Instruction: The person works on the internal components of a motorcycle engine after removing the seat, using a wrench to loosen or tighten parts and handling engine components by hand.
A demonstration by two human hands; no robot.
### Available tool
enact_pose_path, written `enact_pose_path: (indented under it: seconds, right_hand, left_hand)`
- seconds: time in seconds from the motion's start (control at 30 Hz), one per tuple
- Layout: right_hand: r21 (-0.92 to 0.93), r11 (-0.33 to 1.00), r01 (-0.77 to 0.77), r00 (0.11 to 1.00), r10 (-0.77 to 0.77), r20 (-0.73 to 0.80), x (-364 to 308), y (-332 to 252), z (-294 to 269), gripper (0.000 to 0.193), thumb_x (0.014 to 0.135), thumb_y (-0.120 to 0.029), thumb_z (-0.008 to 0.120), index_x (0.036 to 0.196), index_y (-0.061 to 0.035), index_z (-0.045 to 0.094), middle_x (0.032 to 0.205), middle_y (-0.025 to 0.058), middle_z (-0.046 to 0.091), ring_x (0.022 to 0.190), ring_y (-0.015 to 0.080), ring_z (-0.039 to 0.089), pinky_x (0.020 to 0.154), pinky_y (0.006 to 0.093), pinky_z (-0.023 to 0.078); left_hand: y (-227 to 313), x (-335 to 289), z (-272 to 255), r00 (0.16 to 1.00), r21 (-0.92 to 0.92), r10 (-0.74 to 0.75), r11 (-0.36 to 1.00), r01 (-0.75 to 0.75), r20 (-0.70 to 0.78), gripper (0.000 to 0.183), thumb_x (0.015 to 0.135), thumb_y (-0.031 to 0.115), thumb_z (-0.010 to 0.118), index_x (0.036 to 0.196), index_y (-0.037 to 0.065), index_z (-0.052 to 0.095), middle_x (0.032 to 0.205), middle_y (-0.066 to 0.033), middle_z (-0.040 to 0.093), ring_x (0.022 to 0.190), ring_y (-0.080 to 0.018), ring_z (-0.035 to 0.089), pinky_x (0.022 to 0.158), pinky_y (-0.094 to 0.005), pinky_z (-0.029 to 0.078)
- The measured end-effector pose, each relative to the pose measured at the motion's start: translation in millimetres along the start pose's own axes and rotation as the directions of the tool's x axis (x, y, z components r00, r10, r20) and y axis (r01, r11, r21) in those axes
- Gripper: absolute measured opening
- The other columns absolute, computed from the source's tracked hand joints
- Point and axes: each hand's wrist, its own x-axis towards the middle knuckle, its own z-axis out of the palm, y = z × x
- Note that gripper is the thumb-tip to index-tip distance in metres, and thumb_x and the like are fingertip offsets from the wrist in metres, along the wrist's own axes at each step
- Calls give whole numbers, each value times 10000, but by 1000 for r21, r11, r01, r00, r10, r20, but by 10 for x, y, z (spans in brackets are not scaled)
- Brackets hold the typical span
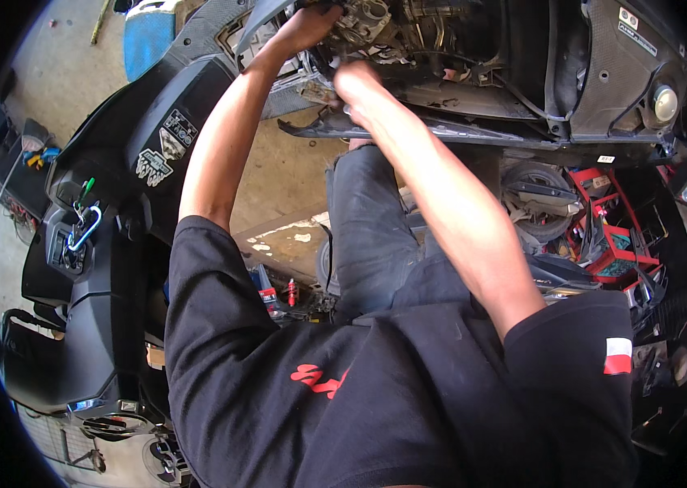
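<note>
Both my arms reach up to the opened body of a scooter with bare metal engine parts [368, 20]. My left hand [309, 29] is at the upper edge, its fingers curled in beside the metal parts; what they hold is in shadow. Lower and to the right, my right hand [356, 80] is at the near side of the engine bay, blurred, its fingers hidden. A long dark trim panel [457, 128] runs below the opening, close to my right wrist.
Another black scooter [100, 325] stands at left, a carabiner [87, 229] hanging near its key. A blue thing [148, 41] lies on the concrete floor [67, 73] behind. Red tool trays [616, 256] and a wheel [537, 191] are at right. A small red bottle [291, 291] is below.
</note>
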Motion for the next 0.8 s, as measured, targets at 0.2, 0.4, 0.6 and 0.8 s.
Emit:
enact_pose_path:
  seconds: [0.2,0.4,0.6,0.8]
  right_hand:
    - [-482,876,-22,998,-8,-61,-286,-55,-104,317,909,-145,421,786,52,638,753,170,644,682,242,622,634,416,492]
    - [-906,313,284,945,-249,210,-302,-211,-525,369,863,-203,451,1061,1,686,1173,236,627,1132,368,601,966,434,471]
    - [-924,133,359,886,-360,292,-350,-348,-1029,508,966,-389,445,926,59,682,986,304,642,994,429,625,888,483,479]
    - [-916,102,389,849,-425,313,-399,-387,-1104,452,947,-363,486,873,33,691,942,278,665,945,428,646,851,477,510]
  left_hand:
    - [197,-146,-67,991,-62,-125,990,128,44,602,992,441,376,1330,-44,490,1358,-265,505,1279,-328,475,1076,-365,323]
    - [338,-343,95,975,-234,116,970,-69,192,626,976,467,447,1377,-13,462,1436,-210,447,1308,-255,441,1118,-344,281]
    - [46,-381,304,928,-26,311,949,-313,206,640,849,215,686,1393,12,417,1348,-229,517,1293,-324,466,1077,-380,360]
    - [182,-424,294,946,-80,309,950,-302,99,559,897,205,628,1372,1,417,1333,-257,507,1269,-360,477,1056,-402,378]
